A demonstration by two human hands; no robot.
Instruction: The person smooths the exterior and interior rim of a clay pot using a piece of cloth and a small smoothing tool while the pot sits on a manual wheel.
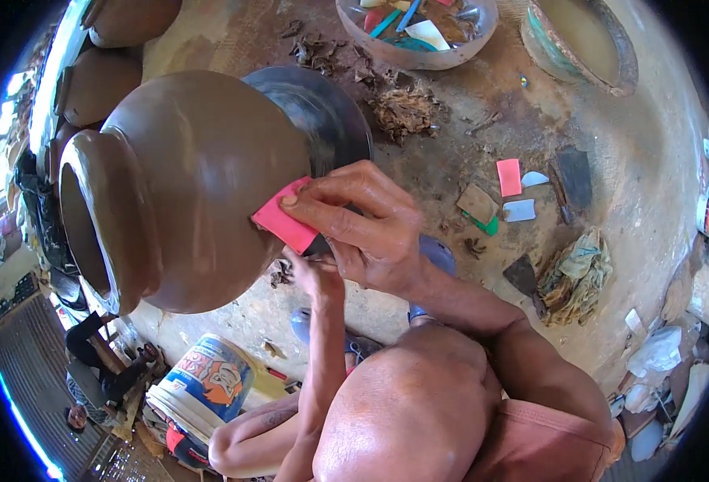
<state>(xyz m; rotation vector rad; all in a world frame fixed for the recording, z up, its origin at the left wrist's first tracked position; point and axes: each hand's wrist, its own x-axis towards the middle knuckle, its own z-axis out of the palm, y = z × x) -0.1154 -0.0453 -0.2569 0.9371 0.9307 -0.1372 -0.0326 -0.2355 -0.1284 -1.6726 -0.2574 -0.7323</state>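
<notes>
A large brown clay pot [194,145] rests tilted on a dark round wheel [330,120], its rimmed mouth facing left. My right hand [362,225] pinches a pink flexible scraper [278,221] against the side of the pot. My left hand [318,277] is lower, under the pot's right side, near the wheel; its fingertips are partly hidden, so its grip is unclear.
Clay pots [101,84] line the left. Two basins [415,56] [627,68] stand at top. Scrapers [509,177] and a rumpled cloth [575,281] lie on the floor at right. A bucket [202,373] stands lower left; beyond it, another person [89,386] sits.
</notes>
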